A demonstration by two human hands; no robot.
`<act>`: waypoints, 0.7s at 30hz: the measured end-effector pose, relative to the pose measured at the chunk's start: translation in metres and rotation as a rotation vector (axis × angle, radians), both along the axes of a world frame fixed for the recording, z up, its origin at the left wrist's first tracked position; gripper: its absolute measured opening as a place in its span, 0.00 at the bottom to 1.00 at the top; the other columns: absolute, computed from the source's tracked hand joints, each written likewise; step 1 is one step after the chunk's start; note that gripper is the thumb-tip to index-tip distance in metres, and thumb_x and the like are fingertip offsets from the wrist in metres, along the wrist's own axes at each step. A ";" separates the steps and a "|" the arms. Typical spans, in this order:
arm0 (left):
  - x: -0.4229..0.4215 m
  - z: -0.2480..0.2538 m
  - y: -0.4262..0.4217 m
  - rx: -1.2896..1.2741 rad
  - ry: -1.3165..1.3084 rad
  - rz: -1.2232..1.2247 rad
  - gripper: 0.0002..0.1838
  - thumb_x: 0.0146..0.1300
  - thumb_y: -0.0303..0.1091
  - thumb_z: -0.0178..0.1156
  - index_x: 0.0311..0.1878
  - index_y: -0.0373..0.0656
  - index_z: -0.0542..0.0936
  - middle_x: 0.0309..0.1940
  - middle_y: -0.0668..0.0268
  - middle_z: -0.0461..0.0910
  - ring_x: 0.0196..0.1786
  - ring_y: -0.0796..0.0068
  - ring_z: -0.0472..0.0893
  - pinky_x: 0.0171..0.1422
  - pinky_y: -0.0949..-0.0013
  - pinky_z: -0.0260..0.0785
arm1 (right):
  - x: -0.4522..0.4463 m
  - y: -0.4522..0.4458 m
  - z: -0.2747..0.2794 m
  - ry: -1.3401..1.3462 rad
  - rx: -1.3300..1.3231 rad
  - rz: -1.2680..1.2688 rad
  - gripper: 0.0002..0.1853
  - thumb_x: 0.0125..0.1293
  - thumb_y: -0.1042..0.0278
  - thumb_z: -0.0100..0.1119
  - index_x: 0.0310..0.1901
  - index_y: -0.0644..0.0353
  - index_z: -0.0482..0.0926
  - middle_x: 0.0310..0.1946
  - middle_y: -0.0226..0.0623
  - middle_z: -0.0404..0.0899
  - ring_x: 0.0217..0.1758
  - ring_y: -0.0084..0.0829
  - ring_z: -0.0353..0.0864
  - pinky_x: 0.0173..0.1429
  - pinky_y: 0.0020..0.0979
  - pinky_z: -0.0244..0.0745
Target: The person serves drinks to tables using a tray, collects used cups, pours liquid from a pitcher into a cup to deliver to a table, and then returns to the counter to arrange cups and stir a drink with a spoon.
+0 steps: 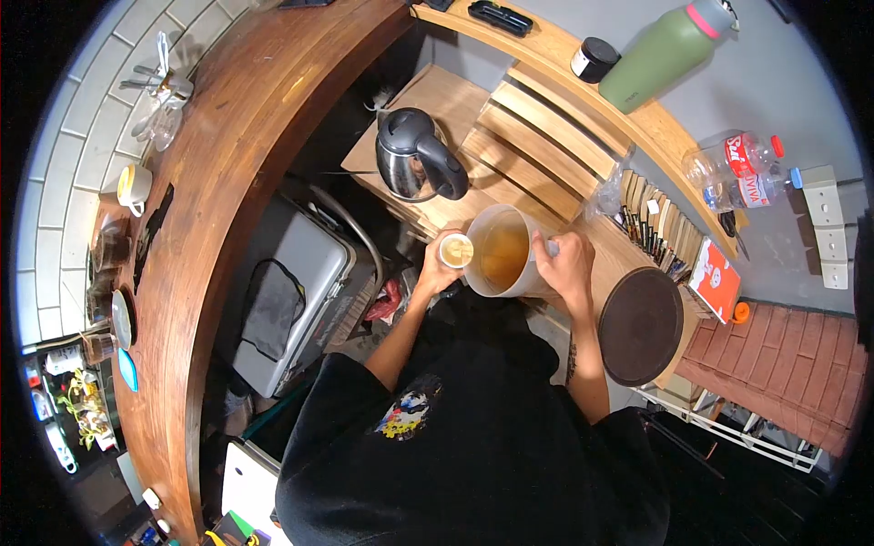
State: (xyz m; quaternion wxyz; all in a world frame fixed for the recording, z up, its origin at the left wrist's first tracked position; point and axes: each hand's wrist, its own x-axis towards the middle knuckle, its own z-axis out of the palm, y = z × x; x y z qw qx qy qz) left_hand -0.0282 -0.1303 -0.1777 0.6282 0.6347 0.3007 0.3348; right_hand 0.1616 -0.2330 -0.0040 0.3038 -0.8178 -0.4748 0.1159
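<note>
My left hand [431, 278] is wrapped around a small white cup [443, 258], whose opening faces me and shows pale yellowish contents I cannot identify. Right beside it is a large whitish translucent pitcher [493, 218] with amber-brown liquid inside. The fingers of my right hand [568, 264] are closed on the pitcher's handle. The cup is at the pitcher's left rim; whether they touch I cannot tell. Beyond both hands, a black electric kettle [410, 136] stands on the wooden surface, its handle turned toward me.
A slatted wooden bench [514, 136] lies ahead. On my right are a dark round board [642, 326], a row of books [651, 218] and plastic bottles [742, 156]. A green flask [660, 59] stands on the shelf. To my left curve a wooden counter [214, 182] and a grey case [296, 300].
</note>
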 end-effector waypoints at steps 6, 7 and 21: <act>0.016 0.023 0.001 -0.080 -0.046 -0.079 0.33 0.35 0.19 0.73 0.50 0.39 0.74 0.43 0.69 0.77 0.48 0.80 0.76 0.57 0.71 0.69 | 0.029 -0.021 -0.007 -0.090 0.149 -0.063 0.25 0.55 0.55 0.63 0.11 0.66 0.71 0.11 0.53 0.67 0.14 0.52 0.67 0.22 0.44 0.60; 0.019 0.027 0.001 -0.077 -0.046 -0.094 0.33 0.35 0.19 0.73 0.50 0.39 0.74 0.43 0.69 0.77 0.48 0.80 0.76 0.57 0.71 0.69 | 0.034 -0.026 -0.008 -0.074 0.194 -0.062 0.25 0.57 0.57 0.63 0.11 0.67 0.70 0.09 0.51 0.64 0.11 0.46 0.65 0.21 0.41 0.58; 0.060 0.094 -0.003 0.146 0.026 -0.261 0.28 0.41 0.27 0.75 0.48 0.39 0.75 0.40 0.66 0.79 0.44 0.77 0.78 0.53 0.70 0.71 | 0.101 -0.095 -0.038 0.297 0.560 -0.368 0.16 0.57 0.67 0.61 0.20 0.72 0.78 0.11 0.28 0.68 0.18 0.17 0.64 0.25 0.27 0.58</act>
